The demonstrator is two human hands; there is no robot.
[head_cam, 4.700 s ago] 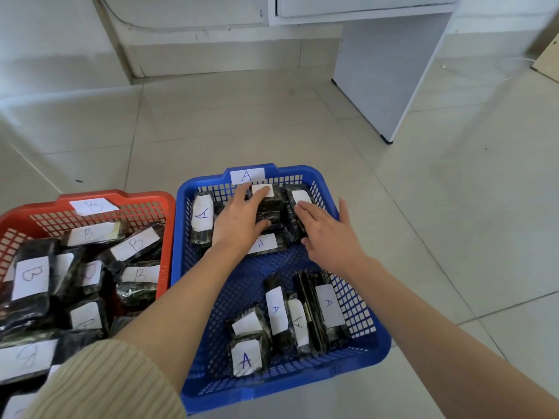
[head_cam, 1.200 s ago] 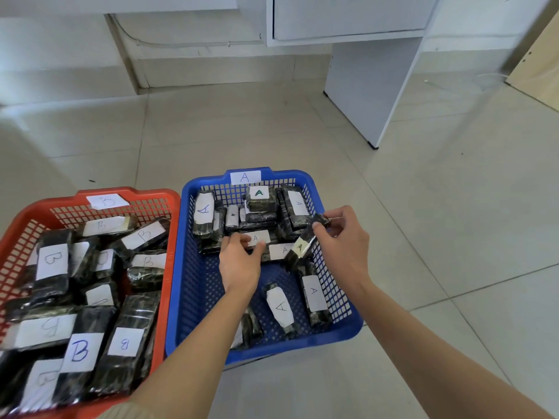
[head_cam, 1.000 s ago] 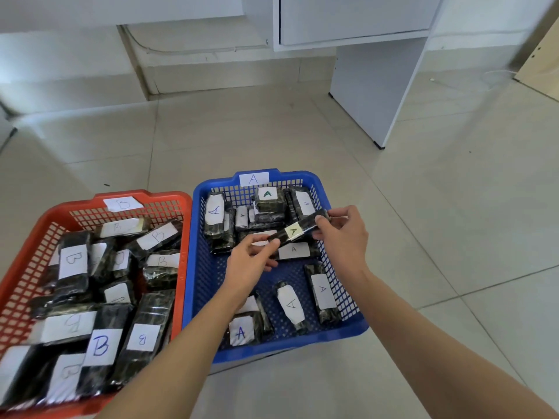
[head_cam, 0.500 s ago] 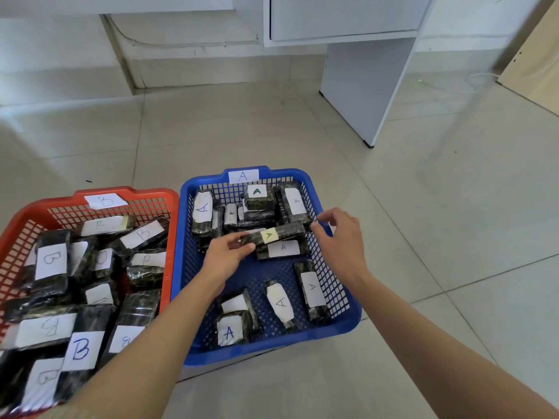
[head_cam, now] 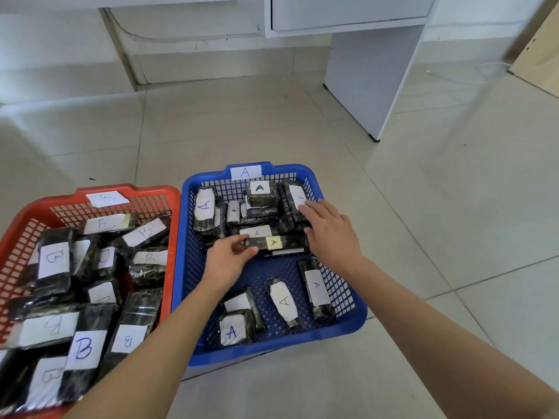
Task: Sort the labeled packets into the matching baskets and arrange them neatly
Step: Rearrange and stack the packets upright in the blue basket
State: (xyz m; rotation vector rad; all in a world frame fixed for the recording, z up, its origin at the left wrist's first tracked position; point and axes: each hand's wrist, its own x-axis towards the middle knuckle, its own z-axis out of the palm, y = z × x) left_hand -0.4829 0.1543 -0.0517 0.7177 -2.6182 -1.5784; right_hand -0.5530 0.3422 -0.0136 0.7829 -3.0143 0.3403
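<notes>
Blue basket (head_cam: 302, 340), one packet (head_cam: 273, 242) crosswise
Left hand (head_cam: 228, 261) pinches its end, right hand (head_cam: 331, 234) spread; my nudge may skew it

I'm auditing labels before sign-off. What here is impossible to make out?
Head view:
Near packets in the red basket: cut by the frame edge.
Small label deep in the blue basket: too small.
Packet ends: covered by the right hand.
White label under the yellow-label packet: mostly covered.
</notes>
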